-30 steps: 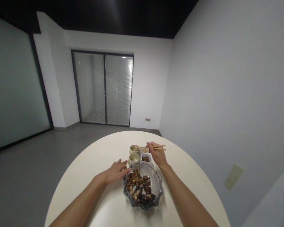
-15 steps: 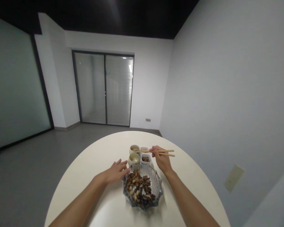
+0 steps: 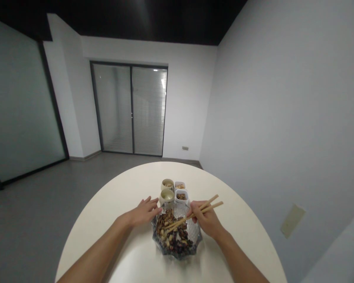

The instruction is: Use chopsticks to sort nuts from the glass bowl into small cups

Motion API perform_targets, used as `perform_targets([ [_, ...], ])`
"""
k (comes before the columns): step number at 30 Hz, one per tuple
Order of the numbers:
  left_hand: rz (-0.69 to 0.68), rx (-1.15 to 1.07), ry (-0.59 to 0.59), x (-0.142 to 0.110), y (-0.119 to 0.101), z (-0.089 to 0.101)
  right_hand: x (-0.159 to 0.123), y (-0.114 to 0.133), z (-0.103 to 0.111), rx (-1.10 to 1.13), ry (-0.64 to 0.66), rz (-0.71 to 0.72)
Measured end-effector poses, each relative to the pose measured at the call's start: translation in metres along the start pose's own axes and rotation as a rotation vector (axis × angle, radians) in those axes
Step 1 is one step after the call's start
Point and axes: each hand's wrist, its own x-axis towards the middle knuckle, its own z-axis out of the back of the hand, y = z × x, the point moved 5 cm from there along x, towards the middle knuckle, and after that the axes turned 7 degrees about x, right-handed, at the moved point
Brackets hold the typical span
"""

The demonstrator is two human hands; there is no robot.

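A scalloped glass bowl (image 3: 194, 239) of mixed nuts and seeds (image 3: 174, 234) stands on the round white table (image 3: 120, 204) in front of me. My right hand (image 3: 205, 218) is closed around a pair of wooden chopsticks (image 3: 194, 214), whose tips reach down into the nuts. My left hand (image 3: 143, 211) lies flat with fingers stretched, touching the bowl's left rim. Just beyond the bowl stand two round cups (image 3: 166, 195) and two small white square cups (image 3: 182, 195) with nuts in them.
The table's right edge is close to a grey wall (image 3: 283, 118). Beyond the table lies open grey floor (image 3: 47, 196), with a glass sliding door (image 3: 131, 112) at the back and a glass partition on the left.
My right hand has drawn back from over the small cups toward me and tilted the chopsticks, whose tips now dip into the glass bowl. The left hand has stayed put.
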Motion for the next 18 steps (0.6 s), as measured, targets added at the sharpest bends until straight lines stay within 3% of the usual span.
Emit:
perform_targets([
  [18, 0.002, -0.011, 0.004, -0.0025, -0.0028, 0.0021, 0.0008, -0.0087, -0.0084, 0.018, 0.079, 0.012],
])
